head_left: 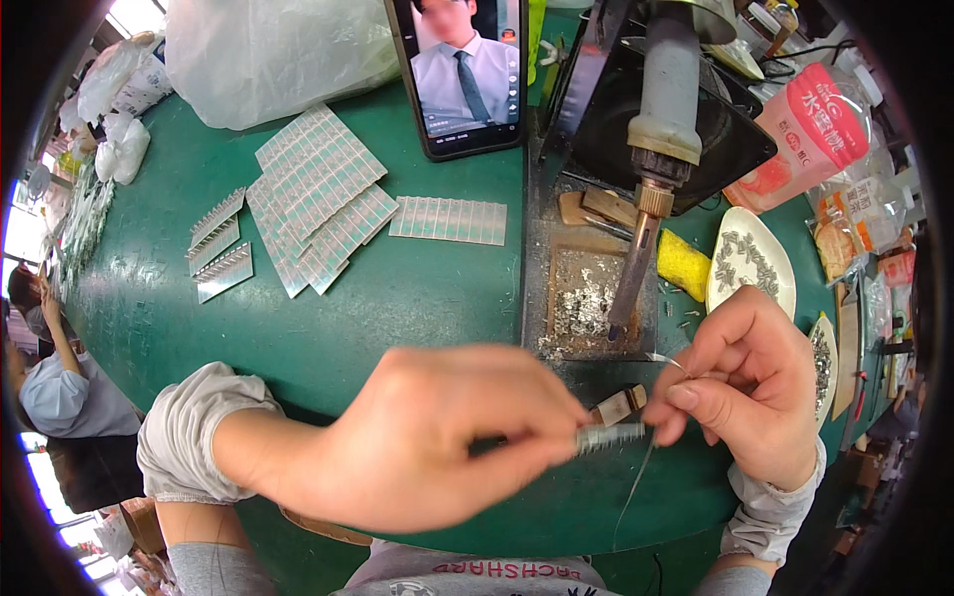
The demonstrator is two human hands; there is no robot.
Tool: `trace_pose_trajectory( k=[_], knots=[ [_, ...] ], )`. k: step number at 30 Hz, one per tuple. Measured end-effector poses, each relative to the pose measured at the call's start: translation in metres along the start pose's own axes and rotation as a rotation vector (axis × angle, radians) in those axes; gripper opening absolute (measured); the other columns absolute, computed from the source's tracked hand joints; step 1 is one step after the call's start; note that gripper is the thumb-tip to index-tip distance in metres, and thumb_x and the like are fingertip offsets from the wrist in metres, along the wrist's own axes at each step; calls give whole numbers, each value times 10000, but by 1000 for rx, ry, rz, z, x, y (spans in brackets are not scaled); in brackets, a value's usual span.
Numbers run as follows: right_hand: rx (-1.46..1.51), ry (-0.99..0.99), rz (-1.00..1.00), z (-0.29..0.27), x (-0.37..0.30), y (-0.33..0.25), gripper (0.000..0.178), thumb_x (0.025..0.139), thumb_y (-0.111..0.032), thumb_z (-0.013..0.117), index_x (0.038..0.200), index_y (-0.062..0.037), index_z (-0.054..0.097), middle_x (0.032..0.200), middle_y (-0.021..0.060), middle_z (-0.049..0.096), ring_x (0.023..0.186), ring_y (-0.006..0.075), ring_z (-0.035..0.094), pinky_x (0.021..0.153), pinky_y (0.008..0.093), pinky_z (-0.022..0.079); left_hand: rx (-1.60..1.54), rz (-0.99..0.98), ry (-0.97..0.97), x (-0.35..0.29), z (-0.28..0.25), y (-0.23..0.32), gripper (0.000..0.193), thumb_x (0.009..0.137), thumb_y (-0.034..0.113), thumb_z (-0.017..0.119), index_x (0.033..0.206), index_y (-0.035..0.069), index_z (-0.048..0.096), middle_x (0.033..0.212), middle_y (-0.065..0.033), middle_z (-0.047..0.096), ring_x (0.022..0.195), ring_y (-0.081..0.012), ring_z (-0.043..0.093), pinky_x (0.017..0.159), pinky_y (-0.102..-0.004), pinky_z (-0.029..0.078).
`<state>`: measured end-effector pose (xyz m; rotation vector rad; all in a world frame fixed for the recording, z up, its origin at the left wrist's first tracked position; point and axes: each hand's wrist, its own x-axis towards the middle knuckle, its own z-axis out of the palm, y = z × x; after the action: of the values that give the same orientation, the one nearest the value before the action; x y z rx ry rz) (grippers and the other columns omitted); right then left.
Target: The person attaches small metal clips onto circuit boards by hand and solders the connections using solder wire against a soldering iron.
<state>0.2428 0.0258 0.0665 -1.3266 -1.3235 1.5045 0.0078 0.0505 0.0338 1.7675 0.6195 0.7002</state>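
Note:
My left hand (447, 437), blurred by motion, pinches a small circuit board strip (608, 437) by its left end, low over the front of the table. Close beside the strip's right end is my right hand (750, 382). Its thumb and fingers are closed on a thin solder wire (636, 485), which trails down below the fingers and sticks out above them. Above both hands hangs a soldering iron (646, 233), its dark tip pointing down over a square tray (555, 298) specked with solder bits. Motion blur hides the detail on the strip.
Circuit board panels (318, 179) lie stacked at left, beside boards with pins (224, 270) and a single panel (447, 221). A phone (465, 144) stands behind. At right are a yellow sponge (684, 266), a dish (730, 233) of small parts, another dish (824, 372) and a pink package (805, 134).

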Motion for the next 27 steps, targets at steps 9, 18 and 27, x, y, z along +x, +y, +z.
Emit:
trace_pose_trajectory(
  k=[9,18,27],
  knots=[
    [-323,-13,-281,6,9,17,92,882,-14,586,935,23,521,551,4,532,473,32,487,450,183,342,-662,-531,162,17,-12,-11,79,865,10,642,906,-26,585,874,-95,654,769,-140,663,699,-246,568],
    [-320,-3,-367,3,7,17,89,862,-11,586,908,35,525,580,-5,526,464,10,420,439,182,275,-709,-490,141,18,-14,-6,75,864,4,637,902,-27,580,875,-101,653,774,-144,665,697,-248,577],
    [-281,-12,-388,5,9,20,90,865,-8,585,909,37,522,607,0,530,478,7,418,442,180,274,-719,-462,142,19,-16,-6,85,862,-10,634,915,-27,570,910,-120,652,785,-151,665,703,-250,576]
  ],
)
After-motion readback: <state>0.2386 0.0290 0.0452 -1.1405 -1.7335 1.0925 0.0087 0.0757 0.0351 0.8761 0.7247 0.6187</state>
